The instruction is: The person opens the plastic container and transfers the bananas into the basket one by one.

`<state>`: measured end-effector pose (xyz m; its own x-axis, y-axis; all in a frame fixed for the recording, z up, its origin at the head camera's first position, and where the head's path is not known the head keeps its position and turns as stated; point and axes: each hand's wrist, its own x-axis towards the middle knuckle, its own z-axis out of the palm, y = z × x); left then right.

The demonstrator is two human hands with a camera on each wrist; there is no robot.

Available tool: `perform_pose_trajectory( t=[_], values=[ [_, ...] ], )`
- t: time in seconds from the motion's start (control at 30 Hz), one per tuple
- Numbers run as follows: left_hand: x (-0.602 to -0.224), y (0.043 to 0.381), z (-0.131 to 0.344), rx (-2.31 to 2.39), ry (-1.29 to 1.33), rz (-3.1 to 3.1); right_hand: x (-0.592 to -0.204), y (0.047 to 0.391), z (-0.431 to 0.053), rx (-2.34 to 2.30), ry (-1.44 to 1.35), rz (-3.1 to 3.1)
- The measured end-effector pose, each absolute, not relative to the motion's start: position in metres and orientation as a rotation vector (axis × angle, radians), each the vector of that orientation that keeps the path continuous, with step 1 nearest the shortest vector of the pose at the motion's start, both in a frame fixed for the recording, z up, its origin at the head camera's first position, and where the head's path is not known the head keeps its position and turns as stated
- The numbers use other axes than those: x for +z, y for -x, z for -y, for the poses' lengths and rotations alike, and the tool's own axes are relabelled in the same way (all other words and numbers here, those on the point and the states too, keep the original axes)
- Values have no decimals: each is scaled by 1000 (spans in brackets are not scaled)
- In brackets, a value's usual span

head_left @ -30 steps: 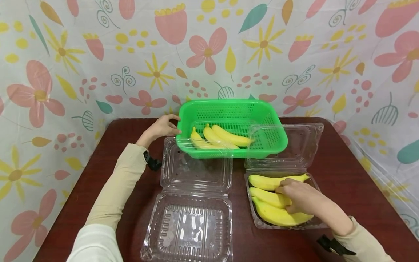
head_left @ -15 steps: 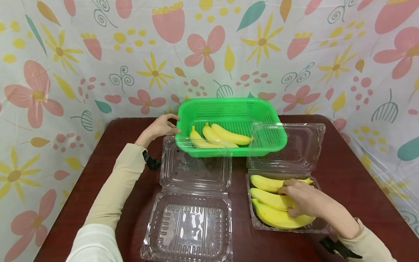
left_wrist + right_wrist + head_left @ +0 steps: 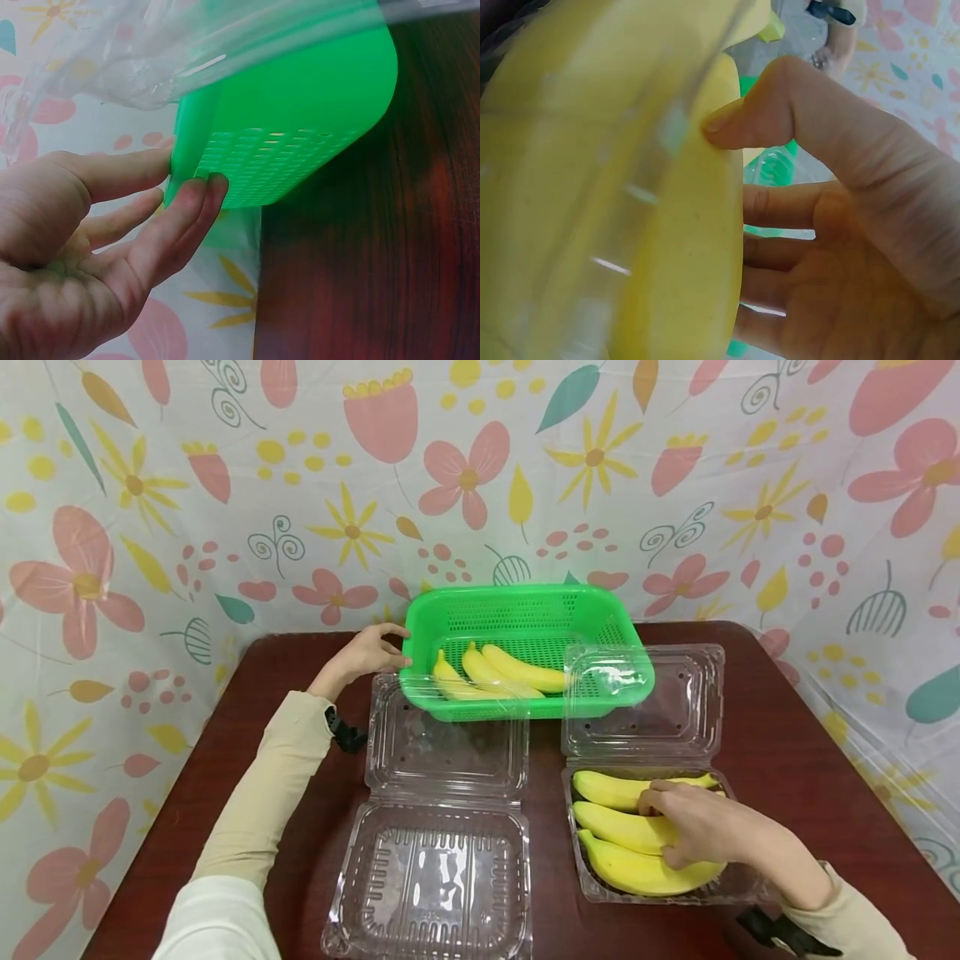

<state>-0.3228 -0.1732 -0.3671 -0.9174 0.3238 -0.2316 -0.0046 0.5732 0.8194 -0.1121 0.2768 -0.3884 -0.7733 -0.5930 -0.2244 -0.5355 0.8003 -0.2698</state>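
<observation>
My right hand (image 3: 701, 827) pinches the middle banana (image 3: 618, 828) in the right clear plastic clamshell box (image 3: 588, 889), thumb on its near side, fingers on its far side. Behind it lies another banana (image 3: 607, 791), and in front a third banana (image 3: 637, 870). In the right wrist view the thumb presses the yellow peel (image 3: 694, 225). My left hand (image 3: 365, 652) holds the left rim of the green basket (image 3: 517, 596) at the back. In the left wrist view its fingertips (image 3: 216, 184) sit against the basket's outer wall. Several bananas (image 3: 525, 668) lie in the basket.
Left of the filled box lies a second open clamshell box (image 3: 435, 877), its lid (image 3: 450, 747) leaning back before the basket. The filled box's raised lid (image 3: 645, 702) overlaps the basket's right end. A flowered sheet (image 3: 480, 468) hangs behind the brown table (image 3: 247, 735).
The right box has shifted slightly nearer, together with its bananas and my right hand. Its lid appears straighter. My left hand has stayed at the basket's rim.
</observation>
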Motion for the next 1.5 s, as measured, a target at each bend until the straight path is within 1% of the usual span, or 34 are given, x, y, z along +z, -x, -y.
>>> perform_pose_trajectory(
  t=[0.4, 0.6, 0.8, 1.13, 1.37, 1.5],
  values=[
    [-367, 322, 174, 1285, -253, -2440, -385, 106, -280, -289, 798, -2647],
    [-368, 323, 174, 1295, -246, -2447, -383, 100, -281, -203, 878, -2739],
    [-368, 323, 174, 1291, -247, -2444, -378, 95, -284, -202, 898, -2772],
    [-369, 322, 173, 1301, -261, -2445, -370, 101, -285, -186, 896, -2760],
    [-369, 322, 173, 1297, -253, -2470, -362, 105, -283, -197, 755, -2755],
    [-368, 322, 172, 1290, -248, -2487, -353, 109, -283, -217, 752, -2787]
  ],
)
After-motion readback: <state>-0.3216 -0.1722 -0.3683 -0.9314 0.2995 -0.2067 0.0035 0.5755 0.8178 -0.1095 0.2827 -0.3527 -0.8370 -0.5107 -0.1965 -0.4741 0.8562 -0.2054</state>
